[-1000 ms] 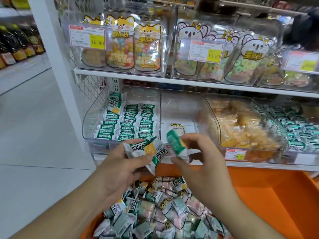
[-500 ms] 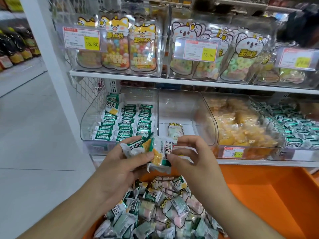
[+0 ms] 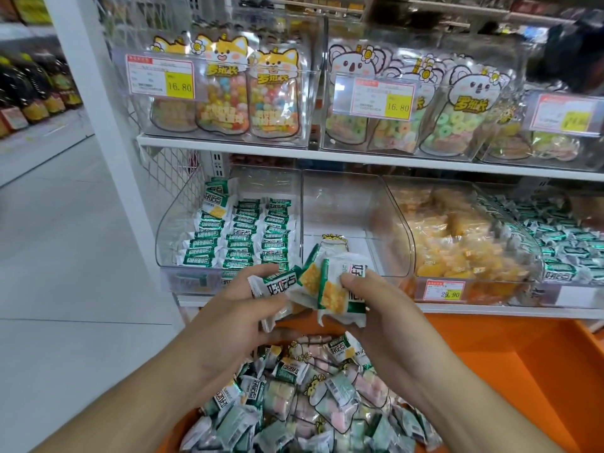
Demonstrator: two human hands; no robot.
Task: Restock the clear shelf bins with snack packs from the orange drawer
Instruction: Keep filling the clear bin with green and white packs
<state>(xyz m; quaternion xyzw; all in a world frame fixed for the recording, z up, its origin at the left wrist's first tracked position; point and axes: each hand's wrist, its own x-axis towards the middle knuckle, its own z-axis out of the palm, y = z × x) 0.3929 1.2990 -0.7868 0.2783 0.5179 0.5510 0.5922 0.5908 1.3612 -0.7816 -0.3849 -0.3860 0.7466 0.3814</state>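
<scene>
Gripping a fanned bunch of green-and-white snack packs (image 3: 313, 286), left hand (image 3: 235, 318) and right hand (image 3: 382, 308) met above the orange drawer (image 3: 510, 371), before the clear plastic shelf bin (image 3: 228, 230) of matching packs.

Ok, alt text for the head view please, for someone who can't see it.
Two hands, left hand and right hand, hold a bunch of green-and-white snack packs together above an orange drawer heaped with more packs. Behind them, clear shelf bins hold neat green packs, one nearly empty middle space, and yellow snacks.
</scene>
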